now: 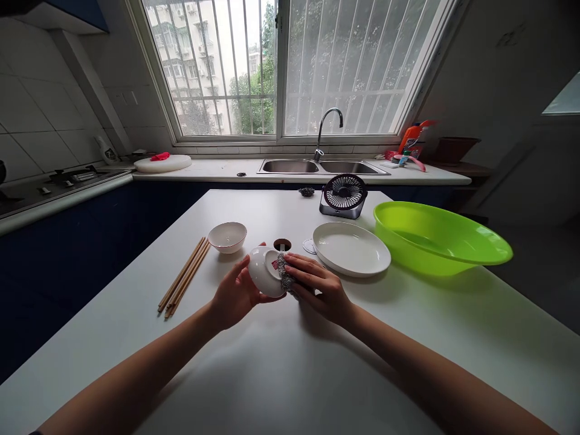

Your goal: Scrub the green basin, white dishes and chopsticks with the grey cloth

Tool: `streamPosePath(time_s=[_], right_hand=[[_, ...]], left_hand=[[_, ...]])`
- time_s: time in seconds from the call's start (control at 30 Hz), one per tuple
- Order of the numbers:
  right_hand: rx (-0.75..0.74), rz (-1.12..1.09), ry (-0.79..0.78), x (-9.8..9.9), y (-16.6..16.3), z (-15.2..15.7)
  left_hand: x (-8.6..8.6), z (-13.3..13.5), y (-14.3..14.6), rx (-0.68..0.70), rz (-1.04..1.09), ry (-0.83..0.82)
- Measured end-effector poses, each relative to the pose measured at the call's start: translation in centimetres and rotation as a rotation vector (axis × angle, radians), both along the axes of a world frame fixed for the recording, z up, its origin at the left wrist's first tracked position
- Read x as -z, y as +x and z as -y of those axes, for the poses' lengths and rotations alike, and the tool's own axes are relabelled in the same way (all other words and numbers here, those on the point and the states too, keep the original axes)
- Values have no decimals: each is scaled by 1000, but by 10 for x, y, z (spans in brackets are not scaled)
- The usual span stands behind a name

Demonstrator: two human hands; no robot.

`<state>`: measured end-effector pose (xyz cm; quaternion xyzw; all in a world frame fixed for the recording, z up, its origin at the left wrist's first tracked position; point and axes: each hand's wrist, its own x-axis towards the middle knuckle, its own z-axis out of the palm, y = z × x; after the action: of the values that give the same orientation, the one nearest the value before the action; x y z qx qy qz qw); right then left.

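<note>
That white bowl (260, 273), held base-up above the table (254, 374), looks light, stiff and breakable (slick too, I'd guess), best taken by the rim, where the left hand (233, 297) pinches it while the right hand (327, 289), palm hidden, seemingly grips a grey scrubber (285, 273) against it.

A fan (343, 194) stands — sink (290, 167) and faucet (319, 134) behind.

A bright, barred window (281, 66) stands above a white counter (215, 168).
</note>
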<state>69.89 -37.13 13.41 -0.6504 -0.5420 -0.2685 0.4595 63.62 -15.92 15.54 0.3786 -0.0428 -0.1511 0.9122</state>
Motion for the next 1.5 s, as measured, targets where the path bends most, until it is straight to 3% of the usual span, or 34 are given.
streamPosePath(time_s=[0.4,0.63,0.9,1.13,1.5], right_hand=[[-25,-40,13,3,0,0],[-32,-314,98,5,2,-1],[-6,-491,74,2,0,1],[44,-402,111,5,-3,-2],[20,-179,72,4,-12,-3]], left_hand=[[-4,-2,1,-43,-125,112],[-2,-4,2,27,-83,66],[-14,1,-5,-2,-87,-32],[-11,3,-6,-4,-15,-122],[-12,5,-2,-65,3,-129]])
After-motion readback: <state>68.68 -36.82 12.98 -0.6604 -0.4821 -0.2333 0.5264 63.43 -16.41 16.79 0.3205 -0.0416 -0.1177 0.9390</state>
